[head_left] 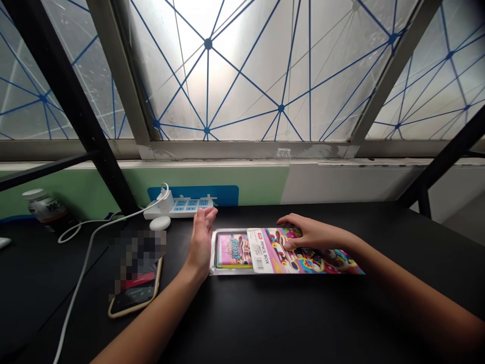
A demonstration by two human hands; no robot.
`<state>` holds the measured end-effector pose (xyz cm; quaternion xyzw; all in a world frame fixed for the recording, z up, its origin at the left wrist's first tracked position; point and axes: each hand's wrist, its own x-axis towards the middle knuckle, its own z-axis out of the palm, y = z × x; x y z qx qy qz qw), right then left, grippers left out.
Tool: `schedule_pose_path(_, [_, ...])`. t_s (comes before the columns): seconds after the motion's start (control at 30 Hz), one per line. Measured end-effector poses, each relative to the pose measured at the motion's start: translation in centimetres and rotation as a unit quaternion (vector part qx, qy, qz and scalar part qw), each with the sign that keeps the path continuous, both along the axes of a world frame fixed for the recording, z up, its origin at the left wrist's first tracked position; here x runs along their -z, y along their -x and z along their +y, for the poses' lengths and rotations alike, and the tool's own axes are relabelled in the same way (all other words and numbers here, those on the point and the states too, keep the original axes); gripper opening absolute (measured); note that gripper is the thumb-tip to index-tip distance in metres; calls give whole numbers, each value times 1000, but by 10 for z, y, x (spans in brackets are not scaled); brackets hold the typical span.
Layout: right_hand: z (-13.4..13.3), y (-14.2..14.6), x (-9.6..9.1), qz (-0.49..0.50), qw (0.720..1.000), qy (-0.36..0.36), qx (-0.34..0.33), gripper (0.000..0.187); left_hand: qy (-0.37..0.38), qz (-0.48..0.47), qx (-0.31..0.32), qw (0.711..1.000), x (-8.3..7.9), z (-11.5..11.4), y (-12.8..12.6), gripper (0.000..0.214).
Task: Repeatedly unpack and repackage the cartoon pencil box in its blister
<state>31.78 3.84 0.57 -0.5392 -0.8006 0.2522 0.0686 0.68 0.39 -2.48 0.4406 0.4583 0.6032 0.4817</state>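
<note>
A pencil box package lies flat on the black desk (265, 318). Its colourful cardboard sleeve (265, 260), with a white "PENCIL BOX" label and barcode, covers the right part. Out of the sleeve's left end shows a pink printed pencil box (233, 250) in a clear plastic tray. My left hand (200, 240) stands on edge against the tray's left end, fingers stretched out and holding nothing. Over the sleeve lies my right hand (308, 233), fingers across its far edge and thumb on its printed face, gripping it.
To the left lies a phone (134, 298) in a pale case, partly blurred out. Behind are a white power strip (191, 203), a round white object (159, 223) and a white cable (88, 263). A bottle (47, 210) stands far left. Dark metal bars (76, 101) frame both sides.
</note>
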Motion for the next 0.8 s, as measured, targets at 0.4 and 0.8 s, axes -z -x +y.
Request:
schedule_pose_path(0.4, [9, 114, -4, -32, 986, -130, -100, 66, -10, 233, 14, 972, 3, 5, 12, 45])
schedule_pose_path(0.8, [-6, 22, 20, -13, 986, -165, 25, 49, -130, 590, 31, 796, 0, -9, 6, 51])
